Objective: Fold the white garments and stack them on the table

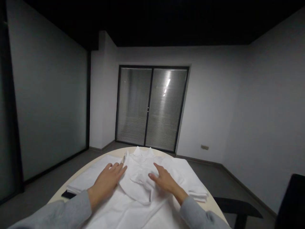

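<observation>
A white collared shirt (143,186) is spread over the table, its collar (143,152) toward the far edge and its cloth creased in the middle. My left hand (108,178) lies over the shirt's left side, fingers stretched out and gripping nothing. On the right, my right hand (164,179) is at the shirt with thumb and forefinger apart; its other fingers are mostly hidden. Folded white cloth (88,173) rests to the left of the shirt. More folded white cloth (190,175) sits on the right, its layered edge facing me.
The pale round table (59,190) carries all the cloth. A dark flat object (68,194) sticks out from under the left folded cloth. A black chair (238,206) stands at the right. Beyond are a glazed door with blinds (147,108) and a frosted glass panel (50,95).
</observation>
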A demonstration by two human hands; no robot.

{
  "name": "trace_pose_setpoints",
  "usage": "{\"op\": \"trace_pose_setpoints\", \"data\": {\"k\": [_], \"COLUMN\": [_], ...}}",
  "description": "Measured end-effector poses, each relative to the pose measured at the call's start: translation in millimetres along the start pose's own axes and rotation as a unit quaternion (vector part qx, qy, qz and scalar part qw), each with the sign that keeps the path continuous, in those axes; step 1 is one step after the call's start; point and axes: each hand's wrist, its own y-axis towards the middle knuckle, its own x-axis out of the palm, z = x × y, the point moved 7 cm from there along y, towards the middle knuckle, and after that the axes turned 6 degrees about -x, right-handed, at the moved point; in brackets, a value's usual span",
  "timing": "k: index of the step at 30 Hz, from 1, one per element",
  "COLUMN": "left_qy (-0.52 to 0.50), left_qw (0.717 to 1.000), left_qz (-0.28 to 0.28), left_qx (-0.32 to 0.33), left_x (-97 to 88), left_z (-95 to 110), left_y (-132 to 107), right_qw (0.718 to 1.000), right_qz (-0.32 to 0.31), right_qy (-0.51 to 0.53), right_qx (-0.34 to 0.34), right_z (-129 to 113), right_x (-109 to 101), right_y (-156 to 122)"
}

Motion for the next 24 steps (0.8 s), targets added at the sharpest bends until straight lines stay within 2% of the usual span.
{"op": "trace_pose_setpoints", "data": {"k": [3, 5, 7, 9, 11, 14, 17, 20, 24], "left_qy": [0.005, -0.057, -0.143, -0.224, -0.285, -0.316, -0.317, -0.324, -0.332], "left_qw": [0.997, 0.986, 0.964, 0.938, 0.916, 0.904, 0.910, 0.913, 0.903], "left_qz": [-0.010, -0.018, -0.015, -0.009, -0.008, 0.002, -0.002, -0.012, -0.020], "left_qx": [-0.080, -0.153, -0.222, -0.265, -0.282, -0.288, -0.265, -0.247, -0.271], "left_x": [-1.8, 5.3, 19.5, 37.9, 54.9, 67.9, 71.2, 72.7, 74.3], "left_z": [-22.8, -43.2, -67.9, -92.2, -112.0, -129.9, -129.9, -126.2, -136.4], "left_y": [20.0, 27.0, 29.9, 30.9, 30.5, 26.8, 25.0, 27.4, 32.5], "right_qw": [0.998, 0.996, 0.996, 0.996, 0.995, 0.980, 0.956, 0.939, 0.935], "right_qz": [-0.048, -0.060, -0.053, -0.025, 0.024, 0.097, 0.140, 0.169, 0.173], "right_qy": [-0.008, -0.016, -0.011, 0.015, 0.065, 0.171, 0.256, 0.297, 0.308], "right_qx": [0.037, 0.060, 0.077, 0.080, 0.065, 0.012, -0.030, -0.036, -0.020], "right_z": [-17.6, -25.7, -30.9, -33.7, -34.4, -31.0, -18.8, 3.7, 44.1], "right_x": [25.4, 39.7, 46.5, 40.8, 22.3, -15.4, -43.3, -55.3, -56.2], "right_y": [40.8, 58.3, 67.5, 69.7, 65.0, 42.4, 3.1, -41.4, -93.2]}}
